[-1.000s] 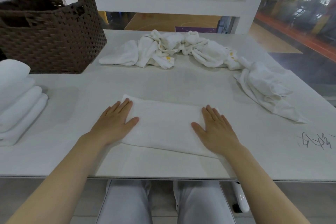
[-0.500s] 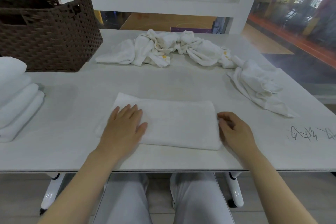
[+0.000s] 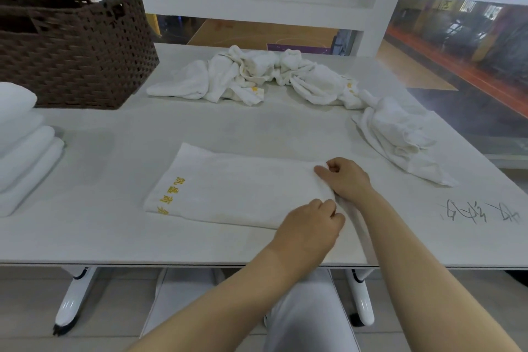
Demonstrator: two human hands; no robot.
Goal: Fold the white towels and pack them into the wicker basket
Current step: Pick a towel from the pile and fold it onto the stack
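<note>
A folded white towel [image 3: 237, 188] with yellow embroidered characters near its left end lies flat on the table in front of me. My right hand [image 3: 347, 178] pinches the far corner of its right edge. My left hand [image 3: 311, 226] pinches the near corner of that same edge. The brown wicker basket [image 3: 77, 48] stands at the back left. A stack of folded white towels [image 3: 20, 146] sits at the left edge, in front of the basket.
A heap of crumpled white towels [image 3: 257, 77] lies along the back of the table, and another crumpled towel [image 3: 400, 134] lies at the right. Handwriting [image 3: 480, 210] marks the tabletop near the right front. The table's front edge [image 3: 171, 263] runs just below my hands.
My left hand has left the towel's left end and crossed to its right edge. Both hands went from lying flat to pinching the right edge's corners. The yellow lettering is now uncovered.
</note>
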